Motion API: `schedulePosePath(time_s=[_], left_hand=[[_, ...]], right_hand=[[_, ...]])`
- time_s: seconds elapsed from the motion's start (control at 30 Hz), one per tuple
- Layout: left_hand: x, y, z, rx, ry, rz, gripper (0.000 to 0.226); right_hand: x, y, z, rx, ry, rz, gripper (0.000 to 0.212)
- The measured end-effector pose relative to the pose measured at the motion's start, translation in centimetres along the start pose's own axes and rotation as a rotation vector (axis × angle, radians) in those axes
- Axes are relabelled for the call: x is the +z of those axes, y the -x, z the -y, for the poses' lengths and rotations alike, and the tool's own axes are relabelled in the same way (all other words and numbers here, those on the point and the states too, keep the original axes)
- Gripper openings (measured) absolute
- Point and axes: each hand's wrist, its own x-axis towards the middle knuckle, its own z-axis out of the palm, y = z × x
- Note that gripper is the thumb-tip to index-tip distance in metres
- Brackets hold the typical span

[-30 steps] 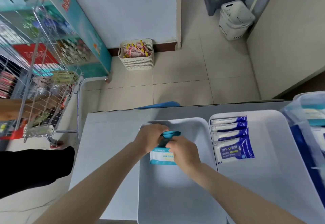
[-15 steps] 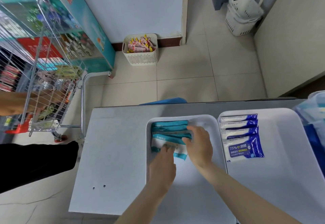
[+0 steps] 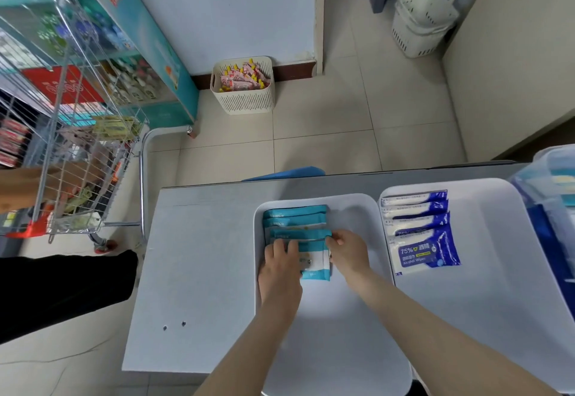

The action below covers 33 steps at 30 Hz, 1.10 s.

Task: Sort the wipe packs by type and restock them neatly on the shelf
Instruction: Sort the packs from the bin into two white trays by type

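both hands have closed on the front pack (image 3: 315, 259), squaring it against the teal row (image 3: 295, 213) at the tray's (image 3: 354, 209) 11 o'clock corner; left hand (image 3: 280, 266) presses it, fingers flat; right hand (image 3: 348, 251) pinches its 3 o'clock edge; teal type looks nearly tidy.

On the grey rectangular table (image 3: 199, 271) the left white plastic tray (image 3: 326, 339) sits just beside the right white plastic tray (image 3: 497, 286). Teal wipe packs (image 3: 295, 212) overlap in a row at the left one's far end — left hand (image 3: 280, 271) on the nearest, right hand (image 3: 350, 252) apparently pinching its right edge. Blue-and-white alcohol wipe packs (image 3: 426, 254) overlap in the other's far-left corner.
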Motion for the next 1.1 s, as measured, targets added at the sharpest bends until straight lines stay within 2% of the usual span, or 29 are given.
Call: schedulePosePath(time_s=[0.07,0.2,0.33,0.4,0.57,0.73,0.97,1.1], left_hand=[[-0.4,0.0,-0.3,-0.010,0.008,0.012,0.052],[-2.0,0.7,-1.1,-0.011,0.075,-0.015,0.043],[-4.4,1.7,-4.9,0.126,0.231,-0.041,0.032],[-5.8,2.5,-8.0,0.210,0.288,-0.063,0.027],[-7.3,5.0,-17.8,0.454,0.372,0.004,0.021],[-6.5,8.5,-27.2,0.717,0.350,0.136,0.028],[-4.5,10.7,-37.5,0.809,0.289,0.208,0.036],[-3.3,10.8,-41.5,0.771,0.130,0.207,0.032]], right_hand=[[-1.2,1.0,0.4,-0.039,0.021,-0.011,0.014],[-4.6,4.3,0.8,-0.164,0.046,-0.105,0.024],[-10.0,8.2,-0.1,-0.292,0.038,-0.196,0.024],[-13.1,9.9,-1.6,-0.300,0.055,-0.254,0.024],[-21.1,12.9,-7.4,-0.244,0.154,-0.403,0.031],[-28.6,15.2,-14.1,-0.089,0.246,-0.502,0.032],[-36.2,15.6,-21.1,0.205,0.281,-0.515,0.034],[-36.6,14.6,-22.3,0.235,0.298,-0.412,0.020]])
